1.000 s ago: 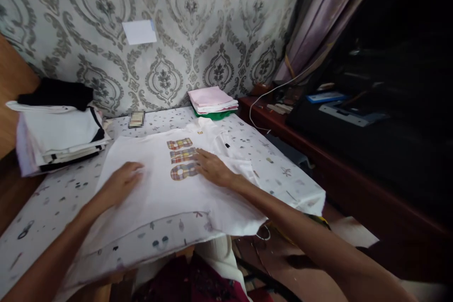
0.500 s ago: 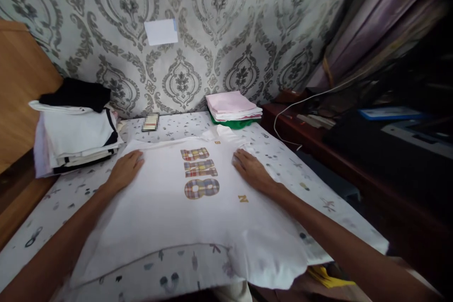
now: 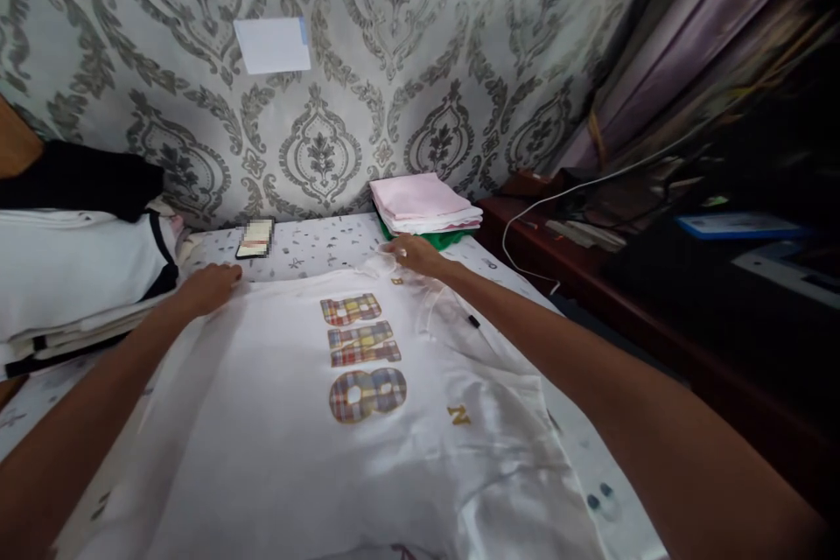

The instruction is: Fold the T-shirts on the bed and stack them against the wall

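A white T-shirt [image 3: 262, 420] with plaid appliqué characters and small gold letters lies spread sideways, its neckline toward the right. My left hand [image 3: 213, 287] is closed on the shirt's far edge at the left, fingertips pinching the cloth. Farther right, my right hand [image 3: 415, 254] pinches the shirt at its far sleeve, just in front of the folded pile. The near part of the shirt is wrinkled and runs out of view at the bottom. A dark tag shows by the neckline.
Folded pink, white and green clothes [image 3: 423, 197] stand by the wall. Left is a taller pile of white and black clothes [image 3: 79, 254]. A phone-like device [image 3: 255, 238] lies on the patterned sheet [image 3: 308, 236]. At right, a white cable [image 3: 525, 210] crosses a dark red desk [image 3: 489, 208].
My right hand has moved from the neckline area to the far sleeve and closed on it. My left hand now pinches the far edge. The shirt has shifted nearer, and the view has tilted.
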Demonstrator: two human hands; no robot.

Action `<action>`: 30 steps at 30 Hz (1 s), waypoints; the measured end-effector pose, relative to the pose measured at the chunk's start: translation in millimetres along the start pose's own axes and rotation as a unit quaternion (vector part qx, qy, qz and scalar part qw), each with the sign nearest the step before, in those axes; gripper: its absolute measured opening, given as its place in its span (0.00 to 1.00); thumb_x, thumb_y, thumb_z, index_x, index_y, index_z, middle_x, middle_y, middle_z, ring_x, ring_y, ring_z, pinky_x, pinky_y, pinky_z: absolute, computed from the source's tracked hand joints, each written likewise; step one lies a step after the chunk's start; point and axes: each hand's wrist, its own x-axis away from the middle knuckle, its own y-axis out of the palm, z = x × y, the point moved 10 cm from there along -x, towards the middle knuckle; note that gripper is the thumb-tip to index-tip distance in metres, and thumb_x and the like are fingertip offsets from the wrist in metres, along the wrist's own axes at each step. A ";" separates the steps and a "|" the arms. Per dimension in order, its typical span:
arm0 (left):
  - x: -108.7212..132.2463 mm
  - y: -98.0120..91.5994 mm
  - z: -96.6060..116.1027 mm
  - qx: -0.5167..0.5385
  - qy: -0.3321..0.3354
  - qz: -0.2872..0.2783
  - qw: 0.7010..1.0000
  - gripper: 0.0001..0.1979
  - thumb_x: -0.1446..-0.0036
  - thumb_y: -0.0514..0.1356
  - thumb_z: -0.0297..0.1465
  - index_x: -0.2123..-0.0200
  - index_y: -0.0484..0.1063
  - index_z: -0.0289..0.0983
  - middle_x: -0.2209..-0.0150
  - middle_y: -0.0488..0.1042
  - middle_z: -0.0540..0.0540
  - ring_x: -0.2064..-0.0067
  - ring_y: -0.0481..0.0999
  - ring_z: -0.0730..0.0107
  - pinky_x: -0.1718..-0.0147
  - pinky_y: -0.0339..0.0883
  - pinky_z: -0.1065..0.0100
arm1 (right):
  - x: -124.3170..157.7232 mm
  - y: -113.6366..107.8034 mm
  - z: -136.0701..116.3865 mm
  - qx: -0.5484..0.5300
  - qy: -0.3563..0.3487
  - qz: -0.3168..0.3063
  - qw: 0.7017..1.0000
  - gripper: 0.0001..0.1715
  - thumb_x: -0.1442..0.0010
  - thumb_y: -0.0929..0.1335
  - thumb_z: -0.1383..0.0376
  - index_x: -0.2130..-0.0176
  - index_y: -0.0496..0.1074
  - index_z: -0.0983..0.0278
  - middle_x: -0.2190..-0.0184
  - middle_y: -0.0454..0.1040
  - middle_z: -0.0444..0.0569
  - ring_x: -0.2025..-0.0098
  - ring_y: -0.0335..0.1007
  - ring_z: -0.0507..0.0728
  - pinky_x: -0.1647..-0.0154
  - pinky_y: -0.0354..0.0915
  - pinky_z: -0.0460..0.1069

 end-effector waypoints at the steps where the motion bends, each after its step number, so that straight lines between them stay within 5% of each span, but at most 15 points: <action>1: 1.9 -2.5 -1.9 -0.006 -0.004 -0.006 1.000 0.19 0.39 0.46 0.23 0.52 0.73 0.34 0.50 0.76 0.35 0.47 0.74 0.52 0.50 0.69 0.56 | -2.1 0.3 2.7 -0.015 0.010 0.002 1.000 0.11 0.43 0.68 0.72 0.60 0.78 0.65 0.58 0.82 0.52 0.50 0.77 0.63 0.47 0.69 0.53; 2: 5.5 -7.5 -3.5 -0.012 -0.011 -0.002 1.000 0.18 0.38 0.46 0.23 0.54 0.73 0.33 0.51 0.76 0.34 0.46 0.74 0.50 0.51 0.69 0.56 | -3.0 -0.7 6.0 -0.029 0.023 0.007 0.999 0.07 0.40 0.68 0.69 0.64 0.77 0.66 0.65 0.81 0.51 0.57 0.80 0.62 0.52 0.71 0.52; 5: 23.8 -30.6 -4.4 -0.018 -0.037 0.048 0.998 0.19 0.36 0.43 0.23 0.53 0.71 0.31 0.50 0.73 0.31 0.44 0.71 0.45 0.54 0.71 0.51 | -2.0 -8.9 15.3 -0.073 0.061 0.038 0.995 0.15 0.31 0.60 0.63 0.63 0.73 0.67 0.69 0.79 0.49 0.70 0.79 0.55 0.67 0.71 0.46; 8: 42.3 -44.8 1.8 -0.006 -0.049 0.075 0.996 0.19 0.35 0.41 0.23 0.51 0.69 0.29 0.48 0.71 0.30 0.43 0.70 0.43 0.55 0.72 0.48 | 3.0 -13.2 17.5 -0.094 0.086 0.049 0.991 0.17 0.29 0.59 0.60 0.63 0.70 0.66 0.66 0.79 0.51 0.71 0.79 0.53 0.69 0.70 0.44; 12: 54.7 -47.4 9.1 -0.011 -0.067 0.075 0.995 0.18 0.35 0.41 0.22 0.51 0.69 0.28 0.47 0.71 0.30 0.43 0.69 0.44 0.55 0.73 0.49 | 16.4 -3.8 7.6 -0.038 0.114 0.039 0.992 0.18 0.39 0.71 0.52 0.64 0.72 0.66 0.65 0.80 0.56 0.60 0.79 0.63 0.61 0.71 0.51; 16: 60.5 -46.1 12.4 -0.025 -0.065 0.089 0.994 0.17 0.34 0.42 0.23 0.52 0.69 0.30 0.47 0.71 0.31 0.43 0.71 0.48 0.55 0.73 0.53 | 27.5 7.0 -3.5 0.035 0.131 0.033 0.990 0.26 0.44 0.73 0.62 0.46 0.71 0.63 0.52 0.79 0.57 0.47 0.73 0.68 0.49 0.68 0.57; 19: 63.7 -40.2 10.3 -0.025 -0.057 0.090 0.994 0.16 0.34 0.43 0.24 0.54 0.69 0.30 0.48 0.72 0.32 0.47 0.75 0.50 0.57 0.72 0.57 | 29.5 2.8 -1.5 -0.004 0.141 0.041 0.989 0.21 0.43 0.67 0.72 0.50 0.74 0.61 0.52 0.79 0.53 0.47 0.73 0.64 0.47 0.68 0.55; 25: 76.8 -39.3 3.5 -0.012 -0.061 0.098 0.993 0.14 0.33 0.44 0.26 0.57 0.68 0.32 0.54 0.76 0.35 0.55 0.79 0.54 0.58 0.69 0.61 | 50.2 -27.6 4.0 -0.161 0.195 0.094 0.963 0.21 0.40 0.63 0.72 0.48 0.70 0.64 0.70 0.78 0.45 0.71 0.77 0.52 0.69 0.71 0.44; 30: 103.4 -32.3 4.5 0.001 -0.060 0.089 0.994 0.15 0.33 0.42 0.28 0.58 0.68 0.33 0.53 0.76 0.35 0.54 0.78 0.53 0.57 0.69 0.60 | 121.7 -29.2 -13.9 -0.326 0.203 0.111 0.917 0.29 0.40 0.61 0.73 0.40 0.61 0.64 0.72 0.78 0.44 0.74 0.77 0.50 0.74 0.70 0.42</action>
